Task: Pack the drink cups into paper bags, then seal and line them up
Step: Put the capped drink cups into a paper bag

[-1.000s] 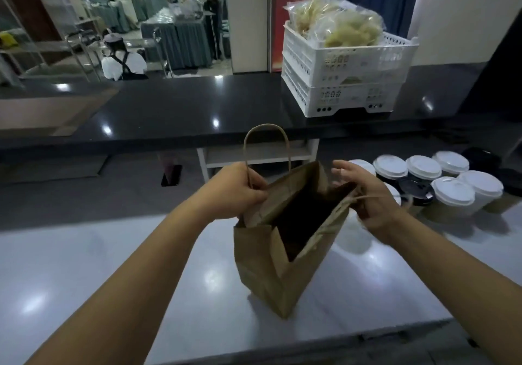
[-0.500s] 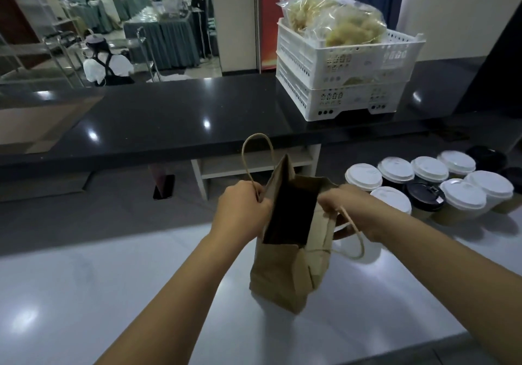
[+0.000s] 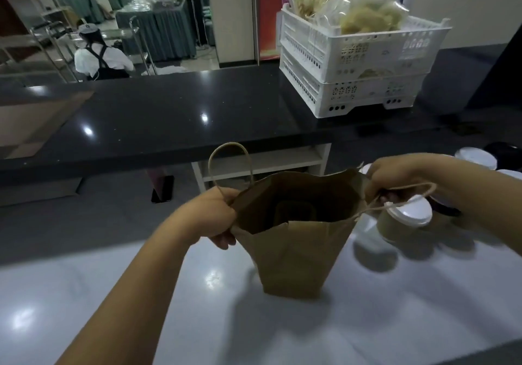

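Left hand [image 3: 209, 217], right hand [image 3: 392, 175] grip bag [image 3: 293, 254]; cups [image 3: 406, 219] half-hidden.

Cups hidden
The right hand [image 3: 392, 178] and arm [image 3: 469, 195] cover drink cups [image 3: 409, 213] at the table's [image 3: 84, 294] right edge; some lids seem dark.

Glossy black counter [image 3: 169, 116]; two stacked white plastic crates [image 3: 353, 62] on its right end, clear bags of pale yellow food [image 3: 347, 0] in the top one. White open shelf [image 3: 262, 164] beneath it. Brown cardboard [image 3: 34, 121] at its left end.
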